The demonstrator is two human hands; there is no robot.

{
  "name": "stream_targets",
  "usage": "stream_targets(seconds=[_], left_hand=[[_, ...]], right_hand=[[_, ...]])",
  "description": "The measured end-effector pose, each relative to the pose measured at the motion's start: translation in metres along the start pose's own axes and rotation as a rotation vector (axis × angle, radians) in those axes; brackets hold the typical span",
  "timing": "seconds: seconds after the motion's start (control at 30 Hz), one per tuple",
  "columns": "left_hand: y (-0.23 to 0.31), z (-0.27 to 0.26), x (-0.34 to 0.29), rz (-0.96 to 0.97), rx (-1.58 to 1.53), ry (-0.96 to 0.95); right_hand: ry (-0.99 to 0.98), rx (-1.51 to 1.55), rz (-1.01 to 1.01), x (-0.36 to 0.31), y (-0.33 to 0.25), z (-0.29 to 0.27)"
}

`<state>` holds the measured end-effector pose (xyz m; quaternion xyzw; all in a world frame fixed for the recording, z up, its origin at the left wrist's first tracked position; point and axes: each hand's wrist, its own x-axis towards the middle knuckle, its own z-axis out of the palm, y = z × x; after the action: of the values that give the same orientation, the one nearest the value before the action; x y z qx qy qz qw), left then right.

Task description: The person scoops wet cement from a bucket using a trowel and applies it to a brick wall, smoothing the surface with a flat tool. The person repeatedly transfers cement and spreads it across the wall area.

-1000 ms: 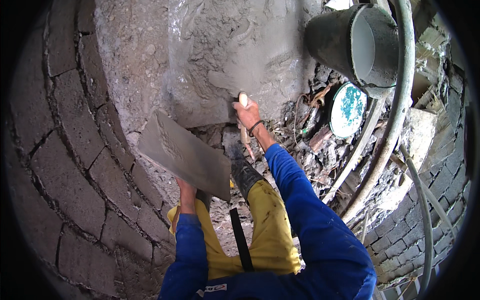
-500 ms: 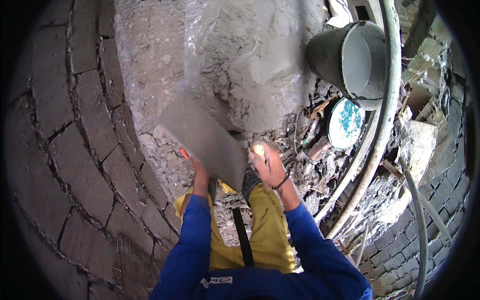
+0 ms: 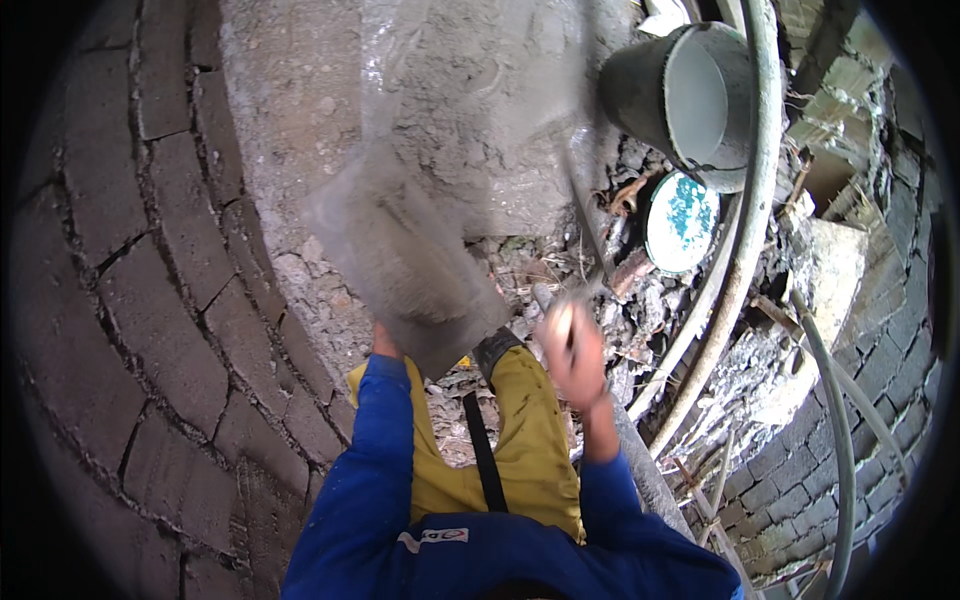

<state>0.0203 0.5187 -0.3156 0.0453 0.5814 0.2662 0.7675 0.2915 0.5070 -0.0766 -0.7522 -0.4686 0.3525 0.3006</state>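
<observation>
My left hand (image 3: 384, 344) is shut on the underside of a flat grey mortar board (image 3: 405, 262), which is tilted and held up against the wet grey plaster patch (image 3: 470, 110) on the curved wall. My right hand (image 3: 572, 352) grips the handle of a trowel (image 3: 582, 215). Its thin blade is blurred and points up toward the plaster. Both blue sleeves come in from the lower edge, above yellow trousers (image 3: 530, 450).
Curved brick wall (image 3: 140, 300) fills the left. A dark bucket (image 3: 690, 100) sits at the upper right, with a round white and blue lid (image 3: 680, 220) below it. Hoses (image 3: 735, 270) run down the right side over rubble (image 3: 640, 300).
My right hand dropped from the plaster down toward my knee with the trowel. The mortar board rose and shifted right, closer to the plaster patch.
</observation>
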Motion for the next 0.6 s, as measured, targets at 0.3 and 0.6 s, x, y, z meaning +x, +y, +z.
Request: stream_targets(seconds=[0.3,0.6], left_hand=[[-0.022,-0.062,-0.021,-0.017,-0.125,0.108],[-0.034,-0.070,-0.027,0.009,-0.192,0.115]], right_hand=[[0.132,-0.340,0.497,0.136,0.308,0.093],[-0.213,-0.266,0.403,0.034,0.175,0.149]])
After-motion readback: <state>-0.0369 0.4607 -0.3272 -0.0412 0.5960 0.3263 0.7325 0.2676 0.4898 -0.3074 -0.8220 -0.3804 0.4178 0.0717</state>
